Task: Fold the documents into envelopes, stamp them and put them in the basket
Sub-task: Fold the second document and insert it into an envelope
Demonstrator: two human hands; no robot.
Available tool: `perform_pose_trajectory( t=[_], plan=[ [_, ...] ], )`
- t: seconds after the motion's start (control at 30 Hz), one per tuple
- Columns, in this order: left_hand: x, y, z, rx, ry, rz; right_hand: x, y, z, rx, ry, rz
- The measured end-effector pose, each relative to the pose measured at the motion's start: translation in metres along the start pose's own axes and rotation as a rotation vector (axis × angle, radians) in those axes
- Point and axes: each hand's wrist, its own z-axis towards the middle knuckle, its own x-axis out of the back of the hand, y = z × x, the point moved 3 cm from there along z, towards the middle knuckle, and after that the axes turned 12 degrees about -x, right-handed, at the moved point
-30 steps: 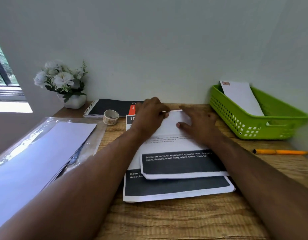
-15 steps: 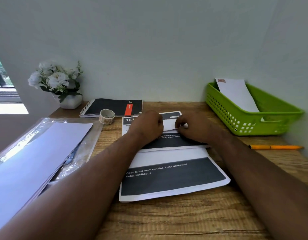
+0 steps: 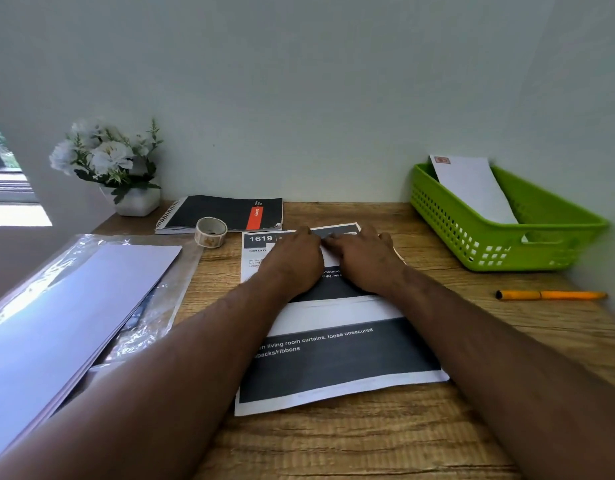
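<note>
Both hands have slid toward the far end of the folded document since a moment ago, and more of the sheet beneath it now shows. Left hand and right hand lie palm-down, side by side, fingertips almost meeting, pressing flat on the folded document; the fingers look extended, gripping nothing. That document rests on a printed sheet with dark bands, on the wooden desk. At the right stands a green basket with a stamped white envelope leaning inside. An orange pen lies near it. At the left lie a plastic-wrapped stack of envelopes, a roll of stamps, a black spiral notebook and a pot of white flowers.
</note>
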Motion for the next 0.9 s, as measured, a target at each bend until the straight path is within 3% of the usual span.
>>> perform_pose_trajectory(
  t=[0.63,0.9],
  plan=[
    [0.002,0.002,0.003,-0.012,-0.115,0.050,0.003,-0.008,-0.006,-0.127,0.055,0.001],
    [0.003,0.001,0.000,0.014,-0.126,0.005,0.003,0.048,0.001,-0.371,0.026,0.013]
  ],
)
